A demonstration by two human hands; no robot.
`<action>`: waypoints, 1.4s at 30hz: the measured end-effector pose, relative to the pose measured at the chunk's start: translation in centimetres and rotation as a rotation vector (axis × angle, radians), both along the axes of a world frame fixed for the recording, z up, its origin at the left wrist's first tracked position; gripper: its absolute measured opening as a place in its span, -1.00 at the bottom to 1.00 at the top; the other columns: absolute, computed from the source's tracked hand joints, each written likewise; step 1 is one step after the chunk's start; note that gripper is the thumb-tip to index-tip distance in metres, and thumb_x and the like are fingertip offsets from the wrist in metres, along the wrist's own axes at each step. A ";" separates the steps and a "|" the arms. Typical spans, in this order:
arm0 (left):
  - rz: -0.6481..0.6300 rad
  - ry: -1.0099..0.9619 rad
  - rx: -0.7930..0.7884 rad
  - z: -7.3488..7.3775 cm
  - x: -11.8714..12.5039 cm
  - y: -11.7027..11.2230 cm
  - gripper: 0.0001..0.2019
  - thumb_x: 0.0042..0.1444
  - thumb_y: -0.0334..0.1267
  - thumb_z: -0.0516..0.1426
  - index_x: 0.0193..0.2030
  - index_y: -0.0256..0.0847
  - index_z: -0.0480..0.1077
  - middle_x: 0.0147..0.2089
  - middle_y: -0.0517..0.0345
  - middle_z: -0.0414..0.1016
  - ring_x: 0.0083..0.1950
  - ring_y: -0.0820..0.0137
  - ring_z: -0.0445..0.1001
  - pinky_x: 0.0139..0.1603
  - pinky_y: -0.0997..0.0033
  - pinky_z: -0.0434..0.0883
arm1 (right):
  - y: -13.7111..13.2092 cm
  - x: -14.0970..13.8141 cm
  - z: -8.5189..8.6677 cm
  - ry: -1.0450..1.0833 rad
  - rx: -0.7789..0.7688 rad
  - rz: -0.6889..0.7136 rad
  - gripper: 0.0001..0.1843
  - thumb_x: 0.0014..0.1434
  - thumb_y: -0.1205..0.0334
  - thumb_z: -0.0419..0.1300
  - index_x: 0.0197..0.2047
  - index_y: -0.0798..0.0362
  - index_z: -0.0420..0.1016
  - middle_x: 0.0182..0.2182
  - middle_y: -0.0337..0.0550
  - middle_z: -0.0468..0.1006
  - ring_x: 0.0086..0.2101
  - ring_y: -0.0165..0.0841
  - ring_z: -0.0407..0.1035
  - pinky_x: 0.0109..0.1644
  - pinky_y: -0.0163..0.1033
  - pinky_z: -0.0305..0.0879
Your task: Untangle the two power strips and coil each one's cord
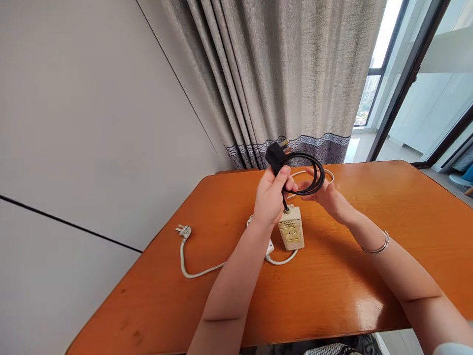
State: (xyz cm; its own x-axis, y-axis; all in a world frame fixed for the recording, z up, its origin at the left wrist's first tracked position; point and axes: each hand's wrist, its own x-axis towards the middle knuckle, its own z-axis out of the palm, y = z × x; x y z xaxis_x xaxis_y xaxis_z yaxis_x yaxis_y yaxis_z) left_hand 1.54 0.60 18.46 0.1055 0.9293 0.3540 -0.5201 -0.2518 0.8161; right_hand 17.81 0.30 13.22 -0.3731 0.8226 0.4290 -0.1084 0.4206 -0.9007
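My left hand [273,190] is closed around a coiled black power cord [316,185], just below its black plug [276,157] with the prongs pointing right. From the coil the cord runs down into the top of a yellowed socket block [291,229] on the table. My right hand [323,192], fingers spread, is beside the right end of the coil; whether it touches the loops I cannot tell. A white cord lies behind and below the hands, and its white plug [186,231] rests at the left. Part of a white power strip [270,246] shows behind my left forearm.
The orange-brown wooden table [351,296] stands against a pale wall panel [92,123] on the left. Grey curtains [295,74] hang behind its far edge. A dark-framed glass door [410,74] is at the right.
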 end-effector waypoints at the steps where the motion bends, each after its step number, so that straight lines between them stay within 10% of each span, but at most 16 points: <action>1: 0.035 -0.031 0.010 0.1 -0.2 0.1 -0.67 0.04 -0.15 0.35 -0.36 -0.17 0.25 -0.39 0.33 0.29 -0.52 0.63 0.22 -0.46 0.57 0.36 | 0.0 -0.3 -0.4 -0.067 0.010 0.078 -0.18 0.25 -0.40 -0.02 0.37 -0.03 0.06 0.14 0.09 0.44 0.12 -0.24 0.39 0.17 0.00 0.33; 5: 0.132 -0.082 0.037 0.3 -0.6 0.4 -0.70 0.10 -0.20 0.32 -0.36 -0.18 0.23 -0.37 0.33 0.29 -0.52 0.65 0.23 -0.45 0.59 0.36 | -0.3 -1.9 -1.9 -0.307 -0.070 0.319 -0.27 0.10 0.00 0.37 0.24 0.09 0.24 0.11 0.05 0.48 0.09 -0.26 0.40 0.18 -0.10 0.35; 10: 0.201 -0.059 0.047 -0.2 -0.5 1.3 -0.74 0.13 -0.19 0.30 -0.33 -0.17 0.27 -0.42 0.35 0.27 -0.52 0.62 0.25 -0.41 0.56 0.37 | -0.2 -2.6 -3.1 -0.611 -0.092 0.248 -0.27 -0.03 0.25 0.43 0.19 0.12 0.30 0.03 0.01 0.56 -0.03 -0.24 0.47 0.08 -0.10 0.40; 20: 0.434 0.223 0.217 -2.1 -2.4 5.2 -0.75 0.13 -0.07 0.26 -0.28 -0.17 0.36 -0.54 0.38 0.26 -0.50 0.53 0.32 -0.36 0.51 0.37 | -1.8 1.3 2.6 -1.206 0.270 -0.199 -0.58 0.06 0.31 0.29 0.03 0.08 0.46 -0.07 -0.01 0.59 -0.16 -0.21 0.49 -0.14 -0.18 0.34; 28: 0.283 0.491 0.134 -3.0 -2.2 5.8 -0.80 0.15 -0.13 0.24 -0.22 -0.19 0.41 -0.54 0.36 0.26 -0.55 0.52 0.26 -0.47 0.51 0.24 | -3.3 4.8 5.2 -0.689 0.555 -0.472 -0.65 0.25 0.19 0.25 0.10 -0.05 0.49 -0.06 -0.07 0.59 -0.06 -0.19 0.46 0.02 -0.06 0.39; 34: -0.052 0.455 -0.001 -3.3 -0.8 4.4 -0.76 0.09 -0.09 0.29 -0.27 -0.23 0.46 -0.51 0.29 0.33 -0.50 0.53 0.26 -0.45 0.51 0.23 | -2.1 4.1 4.3 -0.173 0.387 -0.535 -0.21 0.09 -0.05 0.41 0.34 -0.19 0.25 0.00 -0.09 0.53 -0.07 -0.22 0.49 -0.05 -0.12 0.51; 42: -0.306 0.274 -0.169 -4.1 0.7 3.9 -0.54 -0.09 -0.03 0.40 -0.10 -0.25 0.52 -0.14 0.04 0.65 -0.05 0.19 0.57 -0.03 0.29 0.46 | 1.5 4.6 2.2 0.136 0.086 -0.599 -0.16 -0.04 -0.07 0.45 0.29 -0.15 0.32 -0.02 -0.11 0.55 -0.04 -0.17 0.48 0.08 0.01 0.49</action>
